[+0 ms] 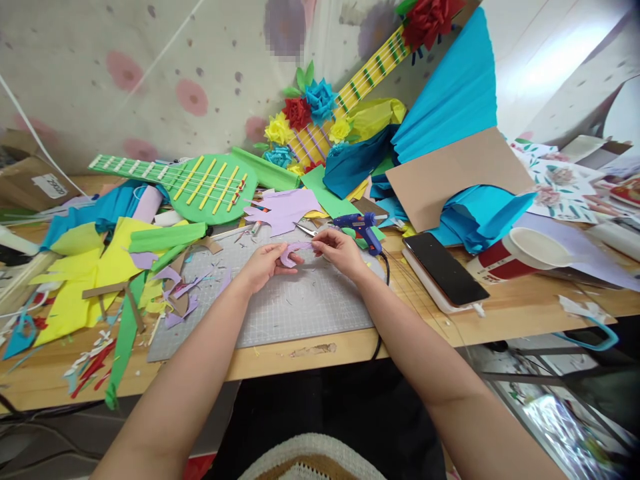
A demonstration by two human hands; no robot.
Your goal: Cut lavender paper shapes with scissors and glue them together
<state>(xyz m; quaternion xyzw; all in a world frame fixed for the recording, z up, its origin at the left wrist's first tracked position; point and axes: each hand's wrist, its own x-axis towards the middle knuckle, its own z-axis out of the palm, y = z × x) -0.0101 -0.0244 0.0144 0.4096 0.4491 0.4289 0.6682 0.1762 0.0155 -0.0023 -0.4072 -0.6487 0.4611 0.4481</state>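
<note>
Between my hands is a curved strip of lilac paper [289,257], held just above the grey cutting mat [300,307]. My left hand [265,268] pinches its left part, with some fingers spread below it. At the strip's right end, the fingertips of my right hand [340,252] are pressed together on it. Right behind my hands lie scissors [305,230], partly covered, and a larger cut sheet of lilac paper [285,210]. A blue hot glue gun [363,230] rests just beyond my right hand, its cord running down the mat's right side.
A green paper guitar [210,187] lies at the back left; a yellow, flower-covered one [370,73] leans on the wall. Paper scraps [177,293] litter the left side. To the right are a phone [445,270], a paper cup [515,253] and brown cardboard [460,173].
</note>
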